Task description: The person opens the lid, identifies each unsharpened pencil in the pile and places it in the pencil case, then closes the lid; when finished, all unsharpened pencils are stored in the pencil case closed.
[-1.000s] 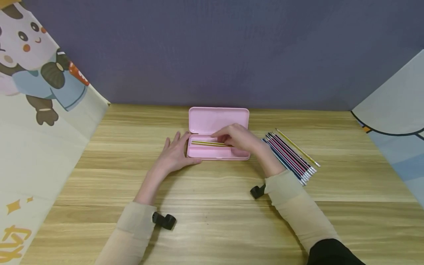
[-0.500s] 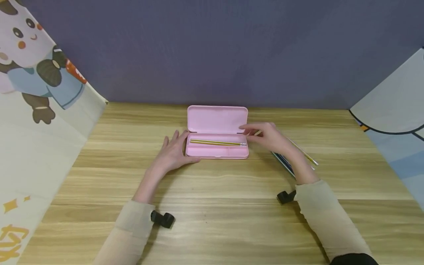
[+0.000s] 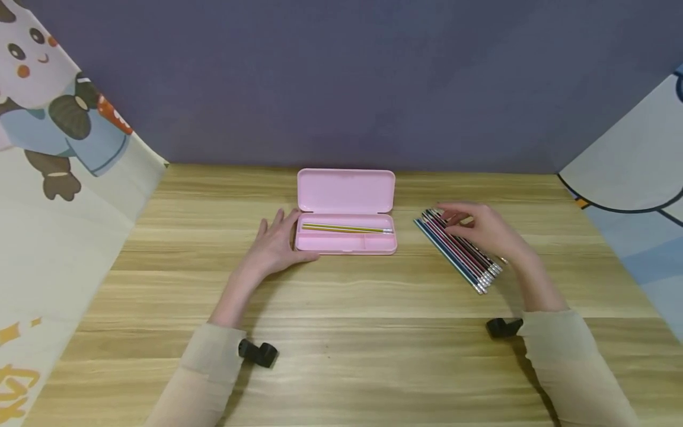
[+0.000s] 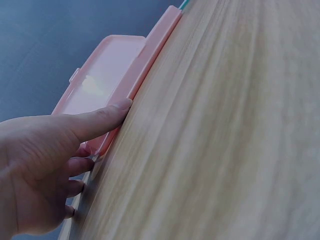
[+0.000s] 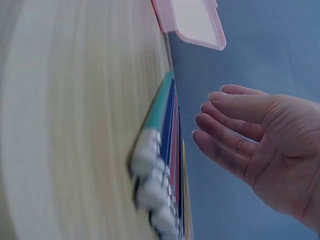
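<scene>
A pink pencil case (image 3: 345, 242) lies with its lid raised at the back of the table. Two yellow-striped pencils (image 3: 347, 228) rest in its rear compartment. My left hand (image 3: 274, 246) holds the case's left end, thumb along the front wall and index finger at the back corner. To the right, a slanted row of pencils (image 3: 448, 252), blue, maroon and black striped, points its white erasers toward me. Over the row's far right part hovers my right hand (image 3: 482, 231), fingers loosely bent with nothing between them in the right wrist view. It mostly hides a yellow pencil (image 3: 503, 260).
A wood-grain table (image 3: 341, 367) carries everything. Behind it stands a dark blue-grey partition (image 3: 352, 83). Cartoon-printed panels flank the left (image 3: 80, 178) and right sides. A small black camera mount (image 3: 258, 353) sits at the left wrist, another (image 3: 504, 327) at the right.
My right hand has let go of a yellow pencil in the case, leaving two there, and moved right over the loose pencils. My left hand stays on the case.
</scene>
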{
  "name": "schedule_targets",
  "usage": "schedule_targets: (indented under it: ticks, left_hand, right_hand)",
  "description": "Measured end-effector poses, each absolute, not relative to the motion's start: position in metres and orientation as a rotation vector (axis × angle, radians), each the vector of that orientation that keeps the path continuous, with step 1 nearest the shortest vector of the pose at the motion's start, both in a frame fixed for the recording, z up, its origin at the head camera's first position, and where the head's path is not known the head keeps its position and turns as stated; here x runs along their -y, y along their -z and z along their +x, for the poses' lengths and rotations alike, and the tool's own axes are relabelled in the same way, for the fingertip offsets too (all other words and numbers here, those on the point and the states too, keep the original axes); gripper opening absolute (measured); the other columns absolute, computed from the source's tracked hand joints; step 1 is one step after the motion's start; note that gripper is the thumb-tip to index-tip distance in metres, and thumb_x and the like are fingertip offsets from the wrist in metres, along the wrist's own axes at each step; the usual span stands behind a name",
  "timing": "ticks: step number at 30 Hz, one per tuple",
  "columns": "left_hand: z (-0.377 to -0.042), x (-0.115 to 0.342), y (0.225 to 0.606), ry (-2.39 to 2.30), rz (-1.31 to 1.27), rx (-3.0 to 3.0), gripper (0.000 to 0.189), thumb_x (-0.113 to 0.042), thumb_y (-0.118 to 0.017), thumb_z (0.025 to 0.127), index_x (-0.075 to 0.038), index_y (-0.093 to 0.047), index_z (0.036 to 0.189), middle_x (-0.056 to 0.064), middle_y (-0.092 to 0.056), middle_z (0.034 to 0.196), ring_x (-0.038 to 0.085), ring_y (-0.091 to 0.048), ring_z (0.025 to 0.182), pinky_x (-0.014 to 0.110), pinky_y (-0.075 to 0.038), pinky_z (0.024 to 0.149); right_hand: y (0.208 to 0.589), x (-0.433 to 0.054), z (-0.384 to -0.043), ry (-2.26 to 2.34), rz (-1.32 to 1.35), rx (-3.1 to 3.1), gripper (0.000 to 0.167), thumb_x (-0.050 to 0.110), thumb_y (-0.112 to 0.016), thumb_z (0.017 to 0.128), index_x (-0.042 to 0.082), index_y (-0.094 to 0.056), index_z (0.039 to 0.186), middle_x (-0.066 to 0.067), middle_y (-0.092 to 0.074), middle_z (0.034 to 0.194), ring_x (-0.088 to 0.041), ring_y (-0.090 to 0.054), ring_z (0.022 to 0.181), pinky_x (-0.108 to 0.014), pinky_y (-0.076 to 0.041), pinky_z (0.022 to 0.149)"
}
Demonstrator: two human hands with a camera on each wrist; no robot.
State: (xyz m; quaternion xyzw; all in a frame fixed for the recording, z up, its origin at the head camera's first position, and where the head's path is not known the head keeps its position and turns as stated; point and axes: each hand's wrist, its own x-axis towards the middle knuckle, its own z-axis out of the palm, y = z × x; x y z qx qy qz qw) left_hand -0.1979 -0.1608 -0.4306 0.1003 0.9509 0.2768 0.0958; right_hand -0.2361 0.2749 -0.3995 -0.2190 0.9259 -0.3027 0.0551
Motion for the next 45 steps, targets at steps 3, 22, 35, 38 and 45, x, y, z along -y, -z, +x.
schedule_targets:
  ticks: [3, 22, 35, 38, 45]
  left_hand:
    - [-0.197, 0.161, 0.43, -0.822, 0.302, -2.822, 0.104, -0.055, -0.081, 0.082, -0.022, -0.024, 0.163, 0.014, -0.027, 0.171, 0.041, -0.006, 0.162, 0.064, 0.003, 0.131]
    - [-0.199, 0.162, 0.431, -0.831, 0.312, -2.823, 0.104, -0.055, -0.081, 0.082, -0.021, -0.025, 0.162, 0.015, -0.029, 0.17, 0.041, -0.006, 0.162, 0.064, 0.003, 0.131]
    - [-0.198, 0.162, 0.432, -0.838, 0.317, -2.825, 0.105, -0.055, -0.082, 0.081, -0.022, -0.025, 0.163, 0.015, -0.03, 0.17, 0.043, -0.008, 0.161, 0.066, 0.003, 0.13]
    - [-0.199, 0.162, 0.432, -0.833, 0.315, -2.825, 0.105, -0.055, -0.082, 0.081, -0.022, -0.025, 0.163, 0.014, -0.029, 0.17, 0.043, -0.008, 0.161, 0.066, 0.003, 0.13]
    - [-0.199, 0.161, 0.432, -0.817, 0.316, -2.831, 0.103, -0.055, -0.082, 0.081, -0.022, -0.026, 0.162, 0.013, -0.029, 0.17, 0.042, -0.009, 0.161, 0.066, 0.001, 0.13]
  right_hand:
    - [0.399, -0.281, -0.233, 0.896, -0.674, -2.823, 0.051, 0.006, -0.07, 0.097, 0.008, -0.057, 0.146, -0.02, -0.071, 0.124, -0.032, -0.071, 0.105, -0.04, -0.062, 0.087]
    - [0.396, -0.298, -0.231, 0.766, -0.552, -2.684, 0.06, 0.005, -0.073, 0.093, 0.007, -0.053, 0.15, -0.021, -0.066, 0.137, -0.036, -0.069, 0.113, -0.023, -0.06, 0.074]
    - [0.399, -0.298, -0.232, 0.741, -0.552, -2.684, 0.062, 0.002, -0.075, 0.09, 0.009, -0.055, 0.148, -0.019, -0.069, 0.132, -0.035, -0.068, 0.115, -0.022, -0.059, 0.072]
    - [0.4, -0.298, -0.233, 0.737, -0.573, -2.689, 0.061, 0.001, -0.076, 0.089, 0.008, -0.057, 0.147, -0.019, -0.072, 0.125, -0.034, -0.068, 0.113, -0.021, -0.058, 0.073]
    - [0.402, -0.297, -0.233, 0.725, -0.568, -2.686, 0.06, -0.003, -0.074, 0.089, 0.004, -0.057, 0.146, -0.02, -0.072, 0.123, -0.033, -0.069, 0.109, -0.02, -0.059, 0.073]
